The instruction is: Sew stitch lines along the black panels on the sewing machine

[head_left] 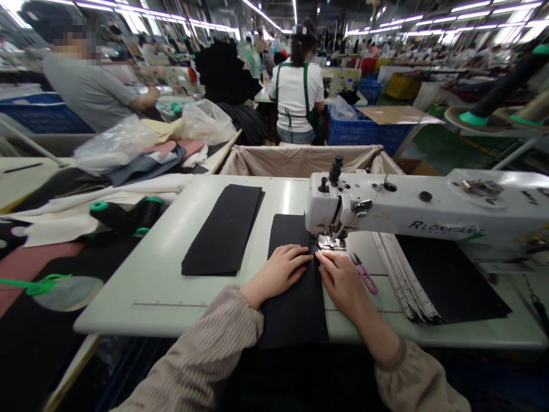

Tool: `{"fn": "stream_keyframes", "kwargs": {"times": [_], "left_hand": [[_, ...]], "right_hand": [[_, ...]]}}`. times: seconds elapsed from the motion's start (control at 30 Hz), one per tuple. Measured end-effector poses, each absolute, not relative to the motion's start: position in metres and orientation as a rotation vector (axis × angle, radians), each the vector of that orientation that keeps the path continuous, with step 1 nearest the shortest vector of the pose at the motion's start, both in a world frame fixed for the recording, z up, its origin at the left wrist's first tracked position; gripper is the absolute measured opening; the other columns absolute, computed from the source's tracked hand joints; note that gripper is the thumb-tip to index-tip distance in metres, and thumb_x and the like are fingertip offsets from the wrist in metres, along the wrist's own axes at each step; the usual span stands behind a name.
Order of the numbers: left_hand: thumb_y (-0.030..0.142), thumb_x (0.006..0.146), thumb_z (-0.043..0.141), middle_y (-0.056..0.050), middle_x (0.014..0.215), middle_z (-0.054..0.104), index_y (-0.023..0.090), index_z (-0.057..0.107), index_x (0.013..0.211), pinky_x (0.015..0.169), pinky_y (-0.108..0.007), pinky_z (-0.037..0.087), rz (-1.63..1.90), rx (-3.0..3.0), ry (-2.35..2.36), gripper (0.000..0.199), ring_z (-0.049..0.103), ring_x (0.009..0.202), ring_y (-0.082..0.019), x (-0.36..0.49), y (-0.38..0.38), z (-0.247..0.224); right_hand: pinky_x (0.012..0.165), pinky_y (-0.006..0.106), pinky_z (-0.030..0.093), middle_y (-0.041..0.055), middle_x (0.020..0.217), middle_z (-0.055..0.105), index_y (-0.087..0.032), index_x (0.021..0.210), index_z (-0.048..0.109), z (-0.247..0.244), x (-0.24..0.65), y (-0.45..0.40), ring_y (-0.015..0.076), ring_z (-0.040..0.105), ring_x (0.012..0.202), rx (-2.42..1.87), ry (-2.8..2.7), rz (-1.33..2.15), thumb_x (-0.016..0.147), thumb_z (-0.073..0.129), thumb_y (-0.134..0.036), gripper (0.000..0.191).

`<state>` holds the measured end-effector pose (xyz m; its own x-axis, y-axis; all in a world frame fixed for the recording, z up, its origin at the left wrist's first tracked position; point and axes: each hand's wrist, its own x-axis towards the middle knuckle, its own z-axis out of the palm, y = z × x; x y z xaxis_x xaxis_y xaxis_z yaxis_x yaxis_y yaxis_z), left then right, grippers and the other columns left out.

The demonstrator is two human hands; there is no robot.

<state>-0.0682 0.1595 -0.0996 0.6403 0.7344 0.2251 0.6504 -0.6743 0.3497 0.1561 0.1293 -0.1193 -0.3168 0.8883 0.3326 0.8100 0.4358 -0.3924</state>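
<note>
A black fabric panel (294, 312) lies lengthwise on the sewing table, its right edge by the presser foot (331, 241) of a white sewing machine (407, 203). My left hand (281, 272) rests flat on the panel with its fingers stretched out. At the panel's right edge, just in front of the foot, my right hand (343, 283) has its fingertips and thumb closed on the fabric. Small scissors with pink handles (369, 280) lie just right of my right hand. A stack of black panels (225, 229) sits to the left.
Right of the machine needle lies a pile of black pieces with white edges (450, 280). Black thread cones (114, 217) and cloth scraps lie on the left. A cloth-lined bin (300, 160) stands behind the table. Co-workers (298, 97) sit farther off.
</note>
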Motion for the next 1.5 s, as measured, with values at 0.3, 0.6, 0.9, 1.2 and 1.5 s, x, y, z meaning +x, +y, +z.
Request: {"fn": "stream_keyframes", "kwargs": {"times": [0.3, 0.6, 0.9, 1.2, 1.5], "left_hand": [[0.025, 0.098, 0.05, -0.004, 0.141, 0.052, 0.028, 0.055, 0.134, 0.111, -0.045, 0.038, 0.518, 2.619, 1.125, 0.037, 0.044, 0.131, -0.025, -0.0681, 0.1591, -0.0997], [0.023, 0.098, 0.05, -0.004, 0.14, 0.053, 0.028, 0.055, 0.134, 0.11, -0.046, 0.038, 0.542, 2.627, 1.122, 0.037, 0.045, 0.13, -0.025, -0.0678, 0.1592, -0.1008], [0.022, 0.097, 0.051, -0.004, 0.14, 0.053, 0.027, 0.056, 0.133, 0.109, -0.045, 0.04, 0.556, 2.63, 1.125, 0.037, 0.045, 0.13, -0.025, -0.0683, 0.1586, -0.1014], [0.022, 0.097, 0.05, -0.004, 0.14, 0.054, 0.028, 0.056, 0.134, 0.109, -0.046, 0.039, 0.571, 2.62, 1.14, 0.038, 0.045, 0.13, -0.025, -0.0669, 0.1591, -0.104], [0.022, 0.096, 0.052, -0.004, 0.14, 0.054, 0.027, 0.056, 0.134, 0.11, -0.045, 0.039, 0.567, 2.608, 1.153, 0.038, 0.046, 0.13, -0.024, -0.0663, 0.1587, -0.1021]], "right_hand": [[0.1, 0.045, 0.044, 0.0098, 0.128, 0.06, -0.023, 0.136, 0.056, -0.1173, 0.1572, 0.1295, 0.0261, 0.052, 0.116, -1.42, -2.195, 0.227, 0.099, 0.044, -0.029, 0.039], [0.099, 0.045, 0.044, 0.0102, 0.128, 0.06, -0.023, 0.136, 0.056, -0.1202, 0.1571, 0.1301, 0.0262, 0.052, 0.117, -1.425, -2.197, 0.216, 0.099, 0.044, -0.029, 0.039], [0.1, 0.044, 0.044, 0.0096, 0.128, 0.06, -0.023, 0.136, 0.056, -0.1183, 0.157, 0.1288, 0.0254, 0.052, 0.116, -1.436, -2.198, 0.221, 0.099, 0.045, -0.029, 0.039], [0.098, 0.045, 0.046, 0.0107, 0.127, 0.06, -0.023, 0.135, 0.057, -0.1174, 0.1571, 0.1282, 0.0263, 0.053, 0.116, -1.424, -2.193, 0.22, 0.099, 0.045, -0.03, 0.039], [0.097, 0.046, 0.046, 0.0109, 0.127, 0.061, -0.025, 0.136, 0.056, -0.1207, 0.1575, 0.129, 0.0267, 0.053, 0.116, -1.405, -2.175, 0.228, 0.099, 0.045, -0.03, 0.039]]}}
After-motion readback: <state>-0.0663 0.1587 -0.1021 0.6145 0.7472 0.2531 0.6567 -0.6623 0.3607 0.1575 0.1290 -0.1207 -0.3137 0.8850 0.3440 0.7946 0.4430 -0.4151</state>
